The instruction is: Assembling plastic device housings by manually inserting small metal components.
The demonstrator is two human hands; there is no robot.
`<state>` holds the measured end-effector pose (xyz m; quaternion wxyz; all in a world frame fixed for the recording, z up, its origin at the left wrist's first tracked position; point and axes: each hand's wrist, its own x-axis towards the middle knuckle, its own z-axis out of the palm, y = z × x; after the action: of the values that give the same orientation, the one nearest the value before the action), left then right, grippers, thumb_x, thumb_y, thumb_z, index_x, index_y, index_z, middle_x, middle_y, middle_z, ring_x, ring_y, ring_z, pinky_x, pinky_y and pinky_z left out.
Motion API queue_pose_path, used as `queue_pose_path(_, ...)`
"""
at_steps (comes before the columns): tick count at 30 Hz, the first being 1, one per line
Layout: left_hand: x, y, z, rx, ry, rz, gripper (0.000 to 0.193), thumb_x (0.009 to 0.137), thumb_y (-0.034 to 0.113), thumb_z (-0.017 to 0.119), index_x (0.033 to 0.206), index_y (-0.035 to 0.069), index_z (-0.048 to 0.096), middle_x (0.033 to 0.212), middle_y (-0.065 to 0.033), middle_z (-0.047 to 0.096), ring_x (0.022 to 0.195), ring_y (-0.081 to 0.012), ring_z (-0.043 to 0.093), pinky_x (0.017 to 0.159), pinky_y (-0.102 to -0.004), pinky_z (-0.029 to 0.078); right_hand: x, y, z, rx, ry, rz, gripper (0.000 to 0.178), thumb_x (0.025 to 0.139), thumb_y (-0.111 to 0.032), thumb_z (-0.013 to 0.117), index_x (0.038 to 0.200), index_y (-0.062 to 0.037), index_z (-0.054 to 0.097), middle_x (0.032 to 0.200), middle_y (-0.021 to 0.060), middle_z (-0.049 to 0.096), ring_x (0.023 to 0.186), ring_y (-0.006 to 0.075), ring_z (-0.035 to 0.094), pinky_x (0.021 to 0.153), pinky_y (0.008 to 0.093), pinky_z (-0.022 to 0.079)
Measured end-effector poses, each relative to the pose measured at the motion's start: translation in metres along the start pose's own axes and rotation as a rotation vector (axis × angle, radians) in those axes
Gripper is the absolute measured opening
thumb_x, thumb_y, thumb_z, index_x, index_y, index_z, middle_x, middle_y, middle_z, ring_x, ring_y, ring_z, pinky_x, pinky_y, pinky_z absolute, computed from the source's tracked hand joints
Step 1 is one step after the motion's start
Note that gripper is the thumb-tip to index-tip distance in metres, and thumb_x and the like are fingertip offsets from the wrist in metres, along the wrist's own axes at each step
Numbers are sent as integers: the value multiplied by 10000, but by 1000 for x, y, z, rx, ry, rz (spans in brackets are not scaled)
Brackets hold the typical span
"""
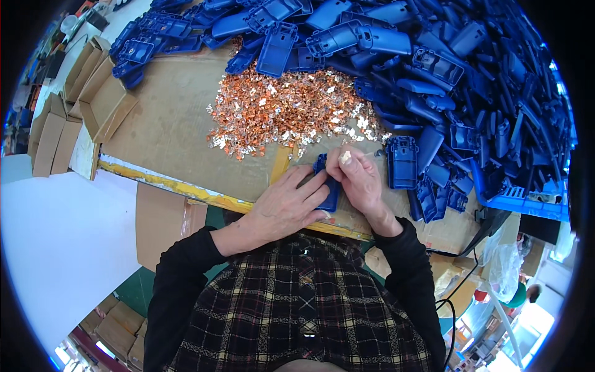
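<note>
At the table's front edge a blue plastic case (330,197) lies partly hidden under my hands. My left hand (279,201) rests over its left side, fingers bent and holding it against the table. On the case's far right my right hand (356,177) is closed in a pinch above it. A thin, small thing sticks out to the right of those fingers, too small to name. Just beyond both hands spreads a heap of small copper and silver metal pieces (297,111). To the right of my right hand lies another blue case half (402,162), its hollow side up.
A large pile of blue plastic cases (434,74) covers the table's far and right sides. Cardboard boxes (102,105) stand at the left. A blue crate (527,201) sits at the right edge, near a black cable (455,297). Yellow tape runs along the table edge (186,193).
</note>
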<state>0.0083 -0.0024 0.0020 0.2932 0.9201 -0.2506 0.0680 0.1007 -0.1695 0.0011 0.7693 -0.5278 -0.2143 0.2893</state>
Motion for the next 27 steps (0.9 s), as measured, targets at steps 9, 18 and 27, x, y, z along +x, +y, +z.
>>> queue_pose_path(9,-1,1,4,20,26,-8,499,729,272,746,1118,30,549,1259,-144,519,1162,-359,476,1019,-447,413,4,5,-7,-67,-56,54,362,1030,-283,437,744,-61,429,704,19,424,676,122,358,663,290,319)
queue_pose_path(18,-2,0,4,-2,26,4,447,767,263,724,1093,22,535,1246,-157,524,1149,-359,481,1016,-455,411,8,4,2,114,45,-37,340,1021,-251,436,735,-72,399,718,36,428,696,136,357,688,291,321)
queue_pose_path(27,-1,-1,4,-5,41,0,484,759,281,732,1120,15,548,1237,-155,531,1168,-361,481,1016,-462,415,6,1,-2,-341,-143,70,359,1033,-280,435,763,-48,480,726,17,453,679,114,375,647,272,322)
